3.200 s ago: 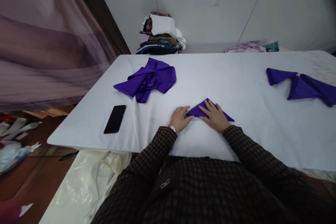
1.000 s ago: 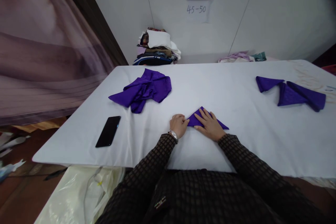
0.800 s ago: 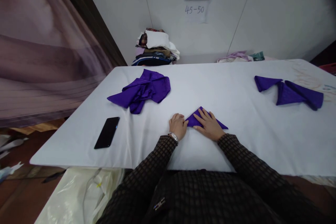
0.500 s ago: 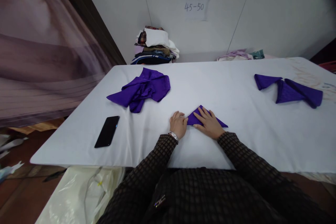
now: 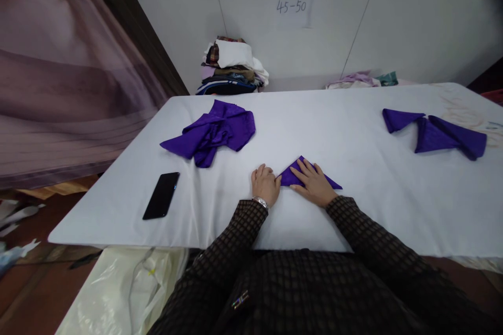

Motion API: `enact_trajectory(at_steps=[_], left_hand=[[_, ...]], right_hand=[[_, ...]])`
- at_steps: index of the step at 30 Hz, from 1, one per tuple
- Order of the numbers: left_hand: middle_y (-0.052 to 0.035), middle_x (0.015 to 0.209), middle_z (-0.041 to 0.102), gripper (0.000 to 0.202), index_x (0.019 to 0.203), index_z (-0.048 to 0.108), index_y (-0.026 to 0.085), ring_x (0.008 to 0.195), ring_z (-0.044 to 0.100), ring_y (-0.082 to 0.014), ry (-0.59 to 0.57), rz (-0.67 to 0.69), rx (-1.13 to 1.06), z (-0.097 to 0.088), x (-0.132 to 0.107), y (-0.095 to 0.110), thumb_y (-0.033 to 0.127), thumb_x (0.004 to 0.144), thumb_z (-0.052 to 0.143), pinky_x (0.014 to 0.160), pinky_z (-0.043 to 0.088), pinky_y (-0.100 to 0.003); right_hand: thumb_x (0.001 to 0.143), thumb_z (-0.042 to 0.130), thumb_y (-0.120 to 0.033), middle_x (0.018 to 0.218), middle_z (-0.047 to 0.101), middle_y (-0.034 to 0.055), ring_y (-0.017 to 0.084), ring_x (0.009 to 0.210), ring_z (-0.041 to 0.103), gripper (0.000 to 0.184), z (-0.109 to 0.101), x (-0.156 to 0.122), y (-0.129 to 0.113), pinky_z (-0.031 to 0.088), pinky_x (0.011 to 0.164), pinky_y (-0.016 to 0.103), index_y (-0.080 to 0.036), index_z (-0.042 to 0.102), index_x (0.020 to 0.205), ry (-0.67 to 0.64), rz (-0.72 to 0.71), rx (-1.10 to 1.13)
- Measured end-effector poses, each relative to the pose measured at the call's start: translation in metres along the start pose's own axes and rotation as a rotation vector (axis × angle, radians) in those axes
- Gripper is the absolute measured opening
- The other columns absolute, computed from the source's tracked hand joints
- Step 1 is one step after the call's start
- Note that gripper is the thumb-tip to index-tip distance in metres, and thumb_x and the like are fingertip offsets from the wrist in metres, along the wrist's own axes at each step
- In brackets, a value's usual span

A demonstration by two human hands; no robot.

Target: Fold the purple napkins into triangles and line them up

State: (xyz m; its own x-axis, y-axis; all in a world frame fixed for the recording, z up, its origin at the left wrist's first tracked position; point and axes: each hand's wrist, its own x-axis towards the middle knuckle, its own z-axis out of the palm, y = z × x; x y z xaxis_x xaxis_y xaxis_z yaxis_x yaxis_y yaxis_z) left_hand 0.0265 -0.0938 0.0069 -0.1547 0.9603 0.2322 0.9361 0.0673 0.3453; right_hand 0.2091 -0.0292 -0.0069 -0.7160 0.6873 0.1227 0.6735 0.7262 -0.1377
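A purple cloth napkin (image 5: 285, 178), folded into a triangle, lies on the white-covered table right before me, its point facing away. My right hand (image 5: 315, 184) rests flat on top of it with the fingers spread, hiding much of its middle and lower edge. Beside the left corner is my left hand (image 5: 264, 185), palm down on the tablecloth. Its fingers are slightly bent, and the thumb stands apart from them and touches that corner.
A crumpled purple cloth (image 5: 223, 128) lies at the back left, with a black phone (image 5: 161, 195) nearer me. Folded purple pieces (image 5: 436, 136) lie at the right. Behind the table (image 5: 322, 115) are a stack of clothes (image 5: 231, 68) and the wall. A plastic-covered item (image 5: 118, 288) stands below the left front edge.
My left hand has shifted very slightly to the left, its thumb still at the napkin's corner. The right hand stays flat on the napkin. The whole view has tilted a little.
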Motion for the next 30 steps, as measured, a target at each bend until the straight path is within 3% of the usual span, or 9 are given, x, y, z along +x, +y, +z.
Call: enact_trajectory(at_steps=[10, 15, 20, 30], left_hand=[[-0.0052, 0.096, 0.063, 0.030, 0.062, 0.063, 0.020, 0.104, 0.049, -0.0211, 0.042, 0.001, -0.006, -0.001, -0.001, -0.005, 0.036, 0.086, 0.053, 0.092, 0.032, -0.039], [-0.0049, 0.086, 0.062, 0.029, 0.068, 0.062, 0.020, 0.090, 0.051, -0.0203, -0.022, -0.050, 0.025, -0.003, 0.003, -0.007, 0.040, 0.086, 0.052, 0.082, 0.033, -0.037], [-0.0049, 0.092, 0.062, 0.021, 0.086, 0.063, 0.021, 0.091, 0.053, -0.0202, -0.078, -0.056, 0.025, -0.005, 0.007, -0.008, 0.039, 0.086, 0.052, 0.080, 0.034, -0.036], [-0.0053, 0.083, 0.059, 0.026, 0.071, 0.061, 0.019, 0.088, 0.053, -0.0203, -0.177, -0.004, 0.050, -0.011, 0.005, -0.006, 0.038, 0.086, 0.052, 0.075, 0.036, -0.034]], right_hand=[[0.089, 0.028, -0.062, 0.150, 0.025, 0.0130, 0.030, 0.138, 0.017, 0.066, -0.004, 0.002, -0.003, 0.017, 0.107, 0.051, -0.022, 0.039, 0.140, -0.036, 0.024, 0.003], [0.090, 0.027, -0.062, 0.151, 0.024, 0.0127, 0.029, 0.139, 0.016, 0.066, -0.006, 0.002, -0.008, 0.016, 0.108, 0.051, -0.022, 0.038, 0.141, -0.059, 0.068, 0.022], [0.089, 0.025, -0.063, 0.151, 0.024, 0.0121, 0.029, 0.139, 0.016, 0.067, -0.006, 0.003, -0.010, 0.016, 0.108, 0.051, -0.022, 0.038, 0.141, -0.053, 0.081, 0.033], [0.089, 0.025, -0.063, 0.150, 0.025, 0.0127, 0.030, 0.138, 0.018, 0.066, -0.009, -0.009, -0.015, 0.018, 0.107, 0.053, -0.023, 0.038, 0.140, -0.059, 0.098, 0.049]])
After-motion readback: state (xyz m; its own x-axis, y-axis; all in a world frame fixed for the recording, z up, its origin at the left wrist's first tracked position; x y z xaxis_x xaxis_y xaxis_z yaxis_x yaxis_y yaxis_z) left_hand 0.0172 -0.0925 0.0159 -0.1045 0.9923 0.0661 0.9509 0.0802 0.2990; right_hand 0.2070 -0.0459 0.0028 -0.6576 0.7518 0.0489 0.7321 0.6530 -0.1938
